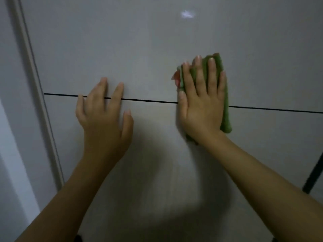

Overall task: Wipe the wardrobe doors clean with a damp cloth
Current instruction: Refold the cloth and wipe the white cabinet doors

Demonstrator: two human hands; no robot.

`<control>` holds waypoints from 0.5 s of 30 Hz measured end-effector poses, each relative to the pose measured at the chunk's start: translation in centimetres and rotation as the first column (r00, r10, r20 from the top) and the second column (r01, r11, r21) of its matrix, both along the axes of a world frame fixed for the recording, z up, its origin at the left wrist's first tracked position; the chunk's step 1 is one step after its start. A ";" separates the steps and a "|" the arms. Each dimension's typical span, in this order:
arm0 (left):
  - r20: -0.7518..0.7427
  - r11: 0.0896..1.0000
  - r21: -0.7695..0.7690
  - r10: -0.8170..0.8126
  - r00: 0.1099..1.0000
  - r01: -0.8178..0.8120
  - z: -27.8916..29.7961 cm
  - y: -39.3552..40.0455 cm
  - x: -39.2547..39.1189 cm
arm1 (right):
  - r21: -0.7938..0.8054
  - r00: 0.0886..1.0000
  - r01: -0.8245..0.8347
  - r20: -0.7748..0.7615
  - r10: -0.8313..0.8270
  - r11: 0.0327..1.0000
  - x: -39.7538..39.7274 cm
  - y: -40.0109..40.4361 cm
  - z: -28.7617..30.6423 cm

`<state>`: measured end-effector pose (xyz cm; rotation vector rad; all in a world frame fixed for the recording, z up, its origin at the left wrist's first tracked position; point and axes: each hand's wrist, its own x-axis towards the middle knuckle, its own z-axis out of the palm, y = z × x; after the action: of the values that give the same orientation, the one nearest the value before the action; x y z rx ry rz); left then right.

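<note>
The pale wardrobe door [157, 49] fills the view, a thin dark seam [148, 100] running across it; the right hand [202, 105], fingers straight, presses a green cloth [226, 109] flat over that seam; the left hand [104, 116] rests spread beside it.

Two hands are in view: one left hand [103, 117] and one right hand [202, 109]. There is one cloth [225, 105], green with a small pink patch at its left edge. Two wardrobe door panels show, an upper panel [139, 49] and a lower panel [157, 172], divided by one dark horizontal gap [148, 100]. One pale vertical frame strip [35, 75] runs along the left. One bright light reflection [187, 14] sits on the upper panel.
</note>
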<state>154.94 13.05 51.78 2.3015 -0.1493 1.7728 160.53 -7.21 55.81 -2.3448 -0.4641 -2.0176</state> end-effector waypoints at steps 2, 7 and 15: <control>-0.023 0.997 -0.059 0.038 0.999 -0.039 -0.9 1.0 0.3 | -0.216 0.998 -0.052 -0.047 0.042 0.975 0.2 2.4 -2.8; -0.060 0.995 -0.066 0.071 0.996 -0.074 -2.6 2.6 0.9 | -0.831 0.987 -0.126 -0.158 -0.012 0.541 -0.4 1.6 -10.3; 0.008 0.995 -0.081 -0.054 0.999 0.055 -2.6 3.9 1.0 | -0.354 0.998 0.014 0.059 0.007 0.935 0.1 6.9 3.8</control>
<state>155.96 16.96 49.23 2.2149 -0.1365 1.7260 160.60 -0.34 59.64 -2.4754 -0.8978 -2.1662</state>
